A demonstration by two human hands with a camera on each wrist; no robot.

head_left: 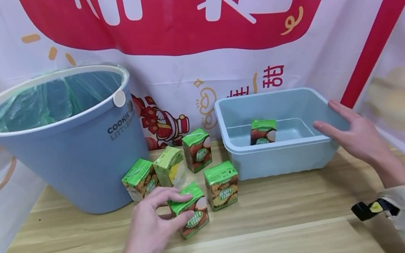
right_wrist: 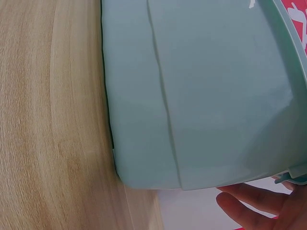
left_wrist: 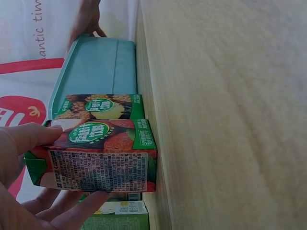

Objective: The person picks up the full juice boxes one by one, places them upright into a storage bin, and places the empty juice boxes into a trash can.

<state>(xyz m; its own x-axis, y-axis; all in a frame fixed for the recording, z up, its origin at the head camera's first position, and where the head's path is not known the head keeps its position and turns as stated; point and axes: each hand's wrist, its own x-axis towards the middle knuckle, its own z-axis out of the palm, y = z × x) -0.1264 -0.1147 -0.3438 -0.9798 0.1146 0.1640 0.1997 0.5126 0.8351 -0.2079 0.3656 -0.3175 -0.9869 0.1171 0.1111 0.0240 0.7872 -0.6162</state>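
My left hand [head_left: 148, 223] holds a small juice box [head_left: 197, 215] with a green top and red fruit pictures, thumb on its front and fingers at the far side. In the left wrist view the same juice box [left_wrist: 96, 160] stands upright at the tabletop, its printed side panel showing. My right hand [head_left: 364, 140] grips the right rim of a light blue plastic basin [head_left: 279, 158], thumb over the inside. One red-fruit juice box [head_left: 263, 131] is inside the basin. Just right of the held box stands a pineapple juice box [head_left: 222, 187].
A tall blue bucket [head_left: 85, 163] with a green liner bag stands at the left. By it are a brown-and-green juice box [head_left: 141, 180], a yellow-green one [head_left: 170, 167] and a red one [head_left: 197, 151]. A printed cloth [head_left: 170, 25] hangs behind the wooden table [head_left: 265, 245].
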